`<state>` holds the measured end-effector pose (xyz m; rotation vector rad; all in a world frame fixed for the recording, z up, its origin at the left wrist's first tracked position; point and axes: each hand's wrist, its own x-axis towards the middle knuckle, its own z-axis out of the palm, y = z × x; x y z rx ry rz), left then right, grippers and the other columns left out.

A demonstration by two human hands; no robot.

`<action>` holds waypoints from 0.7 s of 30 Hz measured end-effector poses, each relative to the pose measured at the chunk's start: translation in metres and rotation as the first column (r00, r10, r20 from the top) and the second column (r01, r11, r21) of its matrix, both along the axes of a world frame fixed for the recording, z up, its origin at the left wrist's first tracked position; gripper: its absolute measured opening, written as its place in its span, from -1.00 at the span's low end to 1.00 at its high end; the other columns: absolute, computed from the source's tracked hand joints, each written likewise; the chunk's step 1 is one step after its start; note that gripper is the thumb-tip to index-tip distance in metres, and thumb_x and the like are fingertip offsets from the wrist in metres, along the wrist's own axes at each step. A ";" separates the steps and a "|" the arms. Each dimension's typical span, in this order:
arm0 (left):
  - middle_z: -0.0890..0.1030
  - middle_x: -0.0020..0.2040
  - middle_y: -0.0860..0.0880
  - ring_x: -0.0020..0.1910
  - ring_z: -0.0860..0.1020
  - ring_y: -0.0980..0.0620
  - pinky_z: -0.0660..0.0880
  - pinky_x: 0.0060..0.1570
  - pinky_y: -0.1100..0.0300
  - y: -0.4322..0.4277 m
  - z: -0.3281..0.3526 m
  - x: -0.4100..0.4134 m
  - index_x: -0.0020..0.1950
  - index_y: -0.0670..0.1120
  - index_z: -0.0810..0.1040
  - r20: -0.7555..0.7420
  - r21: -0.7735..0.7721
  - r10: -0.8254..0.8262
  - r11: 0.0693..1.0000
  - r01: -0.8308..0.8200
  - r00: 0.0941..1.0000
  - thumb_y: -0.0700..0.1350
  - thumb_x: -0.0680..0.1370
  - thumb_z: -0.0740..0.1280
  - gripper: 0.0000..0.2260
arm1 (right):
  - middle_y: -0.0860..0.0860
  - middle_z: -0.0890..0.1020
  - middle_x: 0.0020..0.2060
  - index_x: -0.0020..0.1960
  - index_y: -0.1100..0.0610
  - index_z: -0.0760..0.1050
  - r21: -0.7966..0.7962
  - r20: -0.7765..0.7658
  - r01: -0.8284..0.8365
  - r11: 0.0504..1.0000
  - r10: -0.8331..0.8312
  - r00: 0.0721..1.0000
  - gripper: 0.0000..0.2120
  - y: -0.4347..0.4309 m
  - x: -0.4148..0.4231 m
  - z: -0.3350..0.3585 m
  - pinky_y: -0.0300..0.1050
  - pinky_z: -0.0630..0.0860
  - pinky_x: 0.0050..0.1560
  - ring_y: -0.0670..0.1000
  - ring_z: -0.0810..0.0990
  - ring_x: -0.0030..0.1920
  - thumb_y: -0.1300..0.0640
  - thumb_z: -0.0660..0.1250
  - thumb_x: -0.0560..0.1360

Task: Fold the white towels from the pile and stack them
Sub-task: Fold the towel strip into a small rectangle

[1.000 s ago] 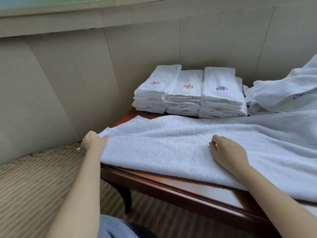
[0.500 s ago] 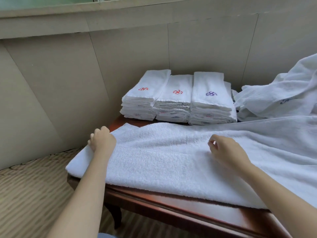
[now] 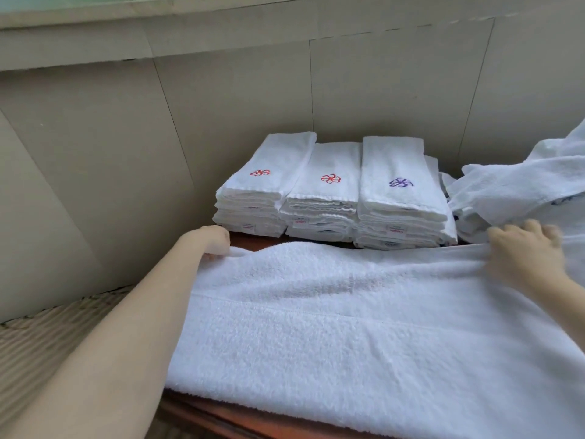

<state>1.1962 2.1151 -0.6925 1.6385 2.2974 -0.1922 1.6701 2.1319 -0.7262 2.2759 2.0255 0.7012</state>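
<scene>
Our left hand (image 3: pixel 212 240) curls down over the far left corner of the spread towel (image 3: pixel 348 327), fingers closed on the cloth there. Our right hand (image 3: pixel 525 251) is blurred, yet its fingers bend over the far edge of the spread towel towards its right end, and the cloth puckers into creases under them. The two hands are well apart along that far edge. The spread towel itself lies flat and wide across the desk (image 3: pixel 221 416), a stitched band running along its length, its near edge hanging just short of the dark reddish wood at the front. Just beyond the spread towel's far edge we see three folded stacks (image 3: pixel 329 191) standing side by side and touching, the left two topped with red emblems and the right one with a purple emblem, small labels showing on their lower layers. To the right of those, still beyond the spread towel, the loose pile (image 3: pixel 512 191) of white towels lies crumpled. Behind everything rises a beige panelled wall (image 3: pixel 221 106) with a pale ledge (image 3: pixel 95 14) along its top. Left of the spread towel and below desk level runs a ribbed, striped carpet (image 3: pixel 47 343).
</scene>
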 end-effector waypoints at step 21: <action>0.41 -0.35 -0.06 -0.26 0.34 -0.06 0.19 -0.37 0.18 -0.136 -0.036 -0.080 -0.42 -0.11 0.37 0.411 0.642 0.121 0.666 -0.381 0.904 -0.48 0.36 0.17 -0.70 | 0.23 0.43 -0.41 -0.24 0.25 0.39 0.620 -0.195 -0.387 0.683 0.611 0.767 -0.77 -0.116 0.017 -0.001 0.06 0.44 -0.51 0.31 0.46 -0.46 0.25 -0.02 0.24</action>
